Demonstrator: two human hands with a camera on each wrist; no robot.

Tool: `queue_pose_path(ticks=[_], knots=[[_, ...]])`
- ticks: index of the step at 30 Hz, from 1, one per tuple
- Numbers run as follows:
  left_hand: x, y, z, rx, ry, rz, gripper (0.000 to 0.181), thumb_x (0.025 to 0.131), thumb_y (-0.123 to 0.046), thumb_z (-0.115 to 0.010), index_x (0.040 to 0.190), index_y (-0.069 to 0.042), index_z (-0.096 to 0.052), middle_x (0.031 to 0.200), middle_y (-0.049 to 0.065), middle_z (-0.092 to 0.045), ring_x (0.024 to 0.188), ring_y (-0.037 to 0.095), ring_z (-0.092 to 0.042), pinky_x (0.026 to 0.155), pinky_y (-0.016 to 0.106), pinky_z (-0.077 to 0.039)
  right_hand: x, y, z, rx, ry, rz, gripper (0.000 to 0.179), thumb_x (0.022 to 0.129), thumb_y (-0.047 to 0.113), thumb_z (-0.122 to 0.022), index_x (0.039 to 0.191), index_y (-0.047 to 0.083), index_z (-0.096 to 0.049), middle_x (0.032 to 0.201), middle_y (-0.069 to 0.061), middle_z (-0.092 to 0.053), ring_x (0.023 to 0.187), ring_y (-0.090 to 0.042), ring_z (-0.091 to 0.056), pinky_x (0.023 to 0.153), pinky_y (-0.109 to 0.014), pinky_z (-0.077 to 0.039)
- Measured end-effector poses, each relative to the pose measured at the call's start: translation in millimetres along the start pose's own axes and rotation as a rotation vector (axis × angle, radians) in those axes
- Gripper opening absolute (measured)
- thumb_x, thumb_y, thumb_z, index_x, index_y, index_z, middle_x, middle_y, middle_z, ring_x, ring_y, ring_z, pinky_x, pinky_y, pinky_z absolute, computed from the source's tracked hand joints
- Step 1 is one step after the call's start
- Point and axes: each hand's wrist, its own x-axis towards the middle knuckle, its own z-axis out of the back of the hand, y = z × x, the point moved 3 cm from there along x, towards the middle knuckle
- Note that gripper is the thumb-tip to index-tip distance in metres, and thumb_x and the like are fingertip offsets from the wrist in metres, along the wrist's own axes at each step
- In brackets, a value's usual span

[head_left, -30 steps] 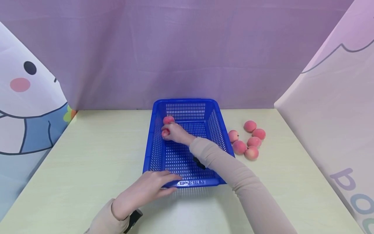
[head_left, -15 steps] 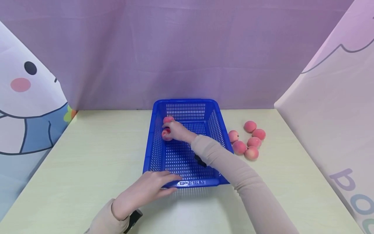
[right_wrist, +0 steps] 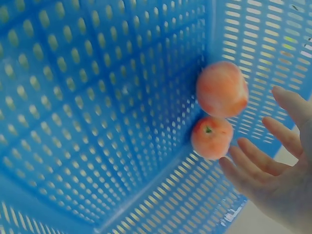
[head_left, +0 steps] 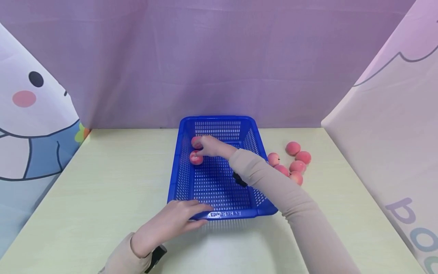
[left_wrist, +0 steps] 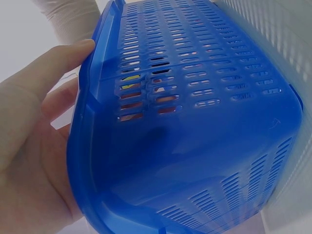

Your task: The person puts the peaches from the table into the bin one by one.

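A blue slotted plastic basket sits on the table. My left hand holds its near rim, with the thumb along one side and fingers beyond the rim in the left wrist view. Inside, by the left wall, lie two pinkish-red peaches, a rear peach and a front peach. In the head view my right hand reaches over the basket, its fingertips overlapping both. The right wrist view shows that hand's fingers spread and apart from the peaches, with nothing in them.
Several more peaches lie in a loose cluster on the pale table, right of the basket. A purple cloth backdrop hangs behind the basket. Printed side panels stand at left and right.
My right hand has let go of the front peach, which now rests in the basket, and has drawn back and slightly right. The left hand has stayed at the rim.
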Motion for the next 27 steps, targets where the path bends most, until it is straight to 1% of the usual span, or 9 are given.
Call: queue_pose_path(ticks=[4,10,13,16,22,27], knots=[[0.3,0.3,-0.3,-0.011,0.009,0.005,0.023,0.084,-0.023,-0.060,0.103,-0.012,-0.063,0.085,-0.003,-0.065,0.070,0.006,-0.060,0.060,0.015,-0.046,-5.0,4.8,8.0,-0.012,0.039,-0.012,0.044,0.084,0.017,-0.060,0.123,-0.002,-0.048,0.121,-0.014,-0.053,0.111,-0.022,-0.050,0.093,-0.029,-0.038],[0.0,0.0,0.4,0.000,-0.002,-0.006,0.023,0.083,-0.023,-0.060,0.103,-0.012,-0.064,0.084,-0.003,-0.065,0.069,0.006,-0.060,0.060,0.014,-0.045,-14.9,14.3,19.2,-0.087,0.102,-0.048,0.047,0.085,0.023,-0.059,0.125,0.002,-0.047,0.122,-0.012,-0.053,0.112,-0.022,-0.048,0.094,-0.032,-0.037],[0.1,-0.1,0.6,-0.016,0.014,0.010,0.023,0.084,-0.023,-0.060,0.104,-0.013,-0.063,0.084,-0.003,-0.065,0.070,0.006,-0.060,0.060,0.014,-0.045,-20.6,18.5,24.2,-0.137,0.125,-0.057,0.049,0.085,0.029,-0.058,0.126,0.005,-0.047,0.121,-0.009,-0.053,0.112,-0.021,-0.048,0.094,-0.032,-0.037],[0.3,-0.4,0.4,-0.034,0.035,0.027,0.023,0.084,-0.024,-0.059,0.104,-0.012,-0.063,0.086,-0.002,-0.065,0.071,0.006,-0.060,0.061,0.014,-0.046,-25.7,22.2,28.6,-0.178,0.149,-0.054,0.050,0.085,0.031,-0.058,0.127,0.007,-0.046,0.121,-0.008,-0.053,0.113,-0.020,-0.048,0.094,-0.031,-0.037],[0.2,-0.2,0.8,-0.029,0.036,0.026,0.023,0.084,-0.024,-0.059,0.104,-0.012,-0.063,0.086,-0.002,-0.065,0.070,0.006,-0.060,0.060,0.014,-0.045,-36.0,28.6,35.7,-0.221,0.197,-0.060,0.046,0.086,0.024,-0.058,0.127,0.008,-0.047,0.125,-0.007,-0.051,0.116,-0.018,-0.045,0.096,-0.030,-0.036],[0.5,-0.4,1.1,-0.030,0.045,0.037,0.023,0.084,-0.023,-0.059,0.104,-0.012,-0.063,0.086,-0.002,-0.065,0.070,0.006,-0.060,0.059,0.014,-0.045,-43.7,32.1,40.6,-0.281,0.207,-0.009,0.041,0.085,0.022,-0.059,0.122,0.006,-0.052,0.122,-0.008,-0.053,0.108,-0.017,-0.051,0.093,-0.029,-0.039]])
